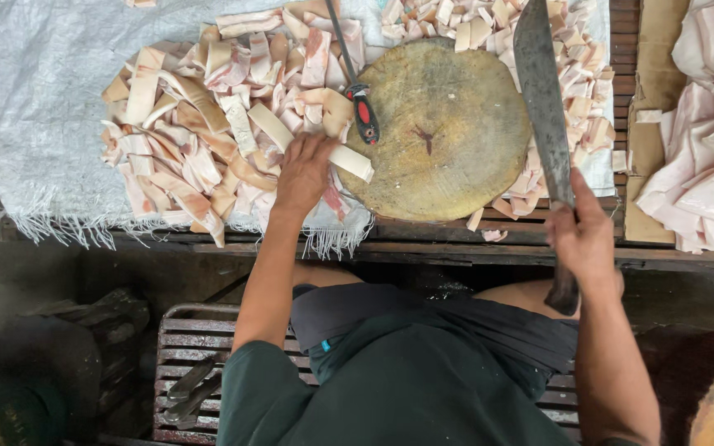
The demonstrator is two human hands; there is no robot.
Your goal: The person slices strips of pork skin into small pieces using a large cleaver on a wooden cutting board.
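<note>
Left hand: the left hand [303, 172] lies palm down at 9 o'clock of the chopping block, fingers curled over the near edge of the meat strips; its fingertips touch a pale strip [349, 159], though whether they grip it cannot be told.
Right hand: the right hand [582, 235] is closed tight around the handle of a cleaver [542, 107], at 4 o'clock of the block.
Cleaver: long dark blade, raised and pointing toward 12 o'clock, passing over the block's right edge.
Chopping block: a round wooden block [440, 132], scarred and stained, bare on top, sitting mid-frame on the bench.
Strip pile: long strips of pork skin and fat [208, 124] heaped at 9 to 10 o'clock of the block, on a white woven sheet [43, 83].
Cut pieces: small chunks [489, 21] banked from 12 to 3 o'clock around the block.
Second knife: a knife with a red-and-black handle [364, 111] resting at the block's 10 o'clock edge, its blade lying over the strips.
Large slabs: uncut pale slabs [708, 149] far off at 3 o'clock.
</note>
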